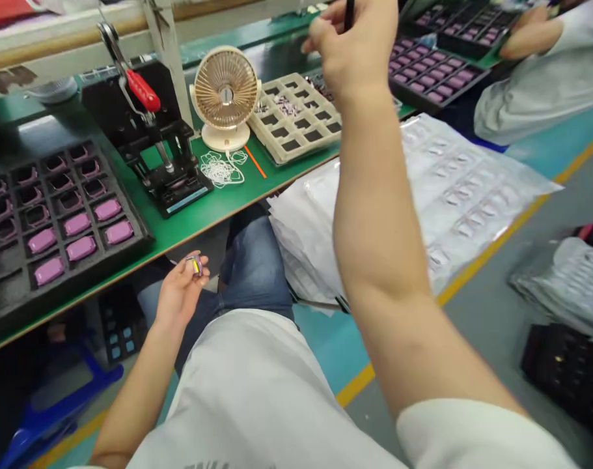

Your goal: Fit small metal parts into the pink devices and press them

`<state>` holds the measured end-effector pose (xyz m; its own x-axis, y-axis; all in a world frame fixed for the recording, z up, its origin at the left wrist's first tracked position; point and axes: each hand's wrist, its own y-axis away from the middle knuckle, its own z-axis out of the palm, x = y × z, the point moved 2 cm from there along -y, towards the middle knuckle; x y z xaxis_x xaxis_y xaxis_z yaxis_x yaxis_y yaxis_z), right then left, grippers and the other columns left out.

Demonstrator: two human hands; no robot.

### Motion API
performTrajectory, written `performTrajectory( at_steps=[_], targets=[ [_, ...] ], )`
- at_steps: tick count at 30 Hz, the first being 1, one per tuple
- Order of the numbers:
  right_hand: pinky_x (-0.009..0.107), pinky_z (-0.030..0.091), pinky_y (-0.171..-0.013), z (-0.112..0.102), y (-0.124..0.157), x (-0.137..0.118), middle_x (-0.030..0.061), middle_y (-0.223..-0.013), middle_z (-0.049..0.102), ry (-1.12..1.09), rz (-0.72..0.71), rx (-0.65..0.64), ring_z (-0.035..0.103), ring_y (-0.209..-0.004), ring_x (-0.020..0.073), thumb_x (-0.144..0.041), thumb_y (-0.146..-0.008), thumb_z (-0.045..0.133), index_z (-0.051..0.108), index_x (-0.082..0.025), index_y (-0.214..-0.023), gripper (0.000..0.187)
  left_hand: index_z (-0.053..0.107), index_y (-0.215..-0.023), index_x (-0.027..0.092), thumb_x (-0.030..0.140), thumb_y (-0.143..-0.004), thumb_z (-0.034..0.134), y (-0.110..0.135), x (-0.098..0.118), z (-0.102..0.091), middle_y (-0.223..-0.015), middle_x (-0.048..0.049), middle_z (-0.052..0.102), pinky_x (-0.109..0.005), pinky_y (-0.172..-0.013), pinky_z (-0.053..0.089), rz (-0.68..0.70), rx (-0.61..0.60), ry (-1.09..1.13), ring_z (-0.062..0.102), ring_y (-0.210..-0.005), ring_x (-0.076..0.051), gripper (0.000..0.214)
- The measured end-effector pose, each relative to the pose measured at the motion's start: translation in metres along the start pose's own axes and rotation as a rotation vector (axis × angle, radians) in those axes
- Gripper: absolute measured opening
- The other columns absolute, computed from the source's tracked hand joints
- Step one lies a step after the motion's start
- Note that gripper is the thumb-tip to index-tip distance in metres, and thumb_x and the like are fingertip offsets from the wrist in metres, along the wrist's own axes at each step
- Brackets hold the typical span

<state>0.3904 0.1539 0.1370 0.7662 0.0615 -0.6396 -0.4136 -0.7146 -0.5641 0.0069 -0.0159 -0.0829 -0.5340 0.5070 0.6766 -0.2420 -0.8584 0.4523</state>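
Note:
My left hand [179, 290] rests low over my lap, below the bench edge, fingers pinched on a small part [195, 264] with a yellow and purple face. My right hand [355, 45] is raised far forward over the beige compartment tray [296, 117], fingers closed around a thin dark stick-like tool [348, 13] that runs out of the top of the frame. A black foam tray [56, 215] with several purple pieces lies at the left on the green bench [218, 202]. A black press jig with a red handle [142, 91] stands behind it.
A small beige desk fan [225, 98] and a tangle of white thread [222, 168] sit mid-bench. Stacked clear blister sheets [452, 189] lie to my right. Another person's sleeve [535, 85] and more black trays of purple pieces [433, 71] are at the far right.

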Motion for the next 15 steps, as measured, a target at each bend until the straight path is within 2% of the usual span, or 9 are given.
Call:
performTrajectory(
  at_steps=[1, 2, 3, 4, 5, 8, 10, 13, 15],
  targets=[
    [0.016, 0.049, -0.076, -0.002, 0.027, -0.02, 0.0036, -0.092, 0.081, -0.1, -0.081, 0.038, 0.074, -0.086, 0.0047, -0.033, -0.102, 0.057, 0.074, 0.0, -0.105, 0.037, 0.08, -0.11, 0.012, 0.023, -0.074, 0.094, 0.001, 0.0, -0.001, -0.106, -0.0132, 0.081, -0.026, -0.07, 0.059, 0.002, -0.004, -0.01, 0.072, -0.078, -0.016, 0.04],
    [0.016, 0.051, -0.078, -0.003, 0.058, -0.038, -0.0008, -0.09, 0.079, -0.223, -0.149, 0.058, 0.076, -0.087, 0.0053, -0.033, -0.101, 0.058, 0.077, -0.007, -0.102, 0.033, 0.08, -0.11, 0.011, 0.023, -0.075, 0.093, 0.003, 0.0, -0.002, -0.108, -0.0145, 0.08, -0.027, -0.07, 0.059, 0.006, -0.005, -0.021, 0.072, -0.079, -0.017, 0.039],
    [0.02, 0.055, -0.085, -0.003, 0.091, -0.053, -0.0018, -0.093, 0.081, -0.353, -0.186, 0.046, 0.076, -0.09, 0.0095, -0.028, -0.096, 0.072, 0.079, -0.014, -0.096, 0.016, 0.08, -0.111, 0.01, 0.023, -0.077, 0.092, 0.005, -0.001, -0.003, -0.11, -0.0161, 0.08, -0.027, -0.07, 0.059, 0.012, -0.004, -0.033, 0.072, -0.081, -0.018, 0.037],
    [0.023, 0.057, -0.09, -0.002, 0.125, -0.064, -0.002, -0.095, 0.082, -0.458, -0.179, 0.003, 0.076, -0.093, 0.0118, -0.023, -0.091, 0.079, 0.08, -0.017, -0.094, 0.007, 0.079, -0.111, 0.01, 0.023, -0.079, 0.091, 0.008, -0.001, -0.004, -0.112, -0.0173, 0.08, -0.028, -0.07, 0.059, 0.023, 0.0, -0.044, 0.073, -0.081, -0.019, 0.036],
    [0.026, 0.058, -0.09, 0.0, 0.159, -0.069, -0.0013, -0.097, 0.082, -0.529, -0.142, -0.043, 0.076, -0.093, 0.0137, -0.026, -0.09, 0.082, 0.081, -0.018, -0.096, 0.01, 0.079, -0.111, 0.009, 0.022, -0.08, 0.09, 0.011, -0.002, -0.005, -0.113, -0.0181, 0.08, -0.028, -0.07, 0.059, 0.035, 0.005, -0.054, 0.073, -0.082, -0.019, 0.036],
    [0.028, 0.059, -0.086, 0.011, 0.244, -0.063, 0.0016, -0.098, 0.082, -0.696, 0.06, -0.225, 0.075, -0.09, 0.0168, -0.037, -0.09, 0.083, 0.083, -0.021, -0.097, 0.018, 0.078, -0.111, 0.009, 0.02, -0.077, 0.092, 0.022, -0.01, -0.007, -0.11, -0.018, 0.08, -0.027, -0.068, 0.058, 0.079, 0.034, -0.068, 0.073, -0.079, -0.018, 0.039],
    [0.028, 0.059, -0.081, 0.019, 0.284, -0.051, 0.0035, -0.097, 0.082, -0.782, 0.196, -0.377, 0.075, -0.086, 0.0178, -0.04, -0.09, 0.081, 0.084, -0.021, -0.098, 0.021, 0.078, -0.11, 0.01, 0.019, -0.075, 0.094, 0.027, -0.019, -0.006, -0.104, -0.0158, 0.081, -0.025, -0.066, 0.056, 0.11, 0.063, -0.062, 0.073, -0.076, -0.017, 0.04],
    [0.027, 0.056, -0.071, 0.027, 0.324, -0.032, 0.0033, -0.09, 0.081, -0.803, 0.345, -0.571, 0.071, -0.076, 0.017, -0.041, -0.091, 0.078, 0.083, -0.021, -0.101, 0.023, 0.078, -0.107, 0.012, 0.019, -0.075, 0.094, 0.032, -0.029, 0.003, -0.1, -0.0127, 0.081, -0.023, -0.063, 0.055, 0.134, 0.088, -0.045, 0.072, -0.074, -0.016, 0.037],
    [0.026, 0.054, -0.067, 0.031, 0.339, -0.021, 0.0026, -0.085, 0.08, -0.796, 0.387, -0.639, 0.069, -0.071, 0.016, -0.04, -0.092, 0.075, 0.082, -0.021, -0.101, 0.023, 0.079, -0.109, 0.011, 0.017, -0.076, 0.092, 0.031, -0.031, 0.011, -0.101, -0.0133, 0.081, -0.023, -0.062, 0.055, 0.121, 0.074, -0.039, 0.072, -0.074, -0.016, 0.036]
  ],
)
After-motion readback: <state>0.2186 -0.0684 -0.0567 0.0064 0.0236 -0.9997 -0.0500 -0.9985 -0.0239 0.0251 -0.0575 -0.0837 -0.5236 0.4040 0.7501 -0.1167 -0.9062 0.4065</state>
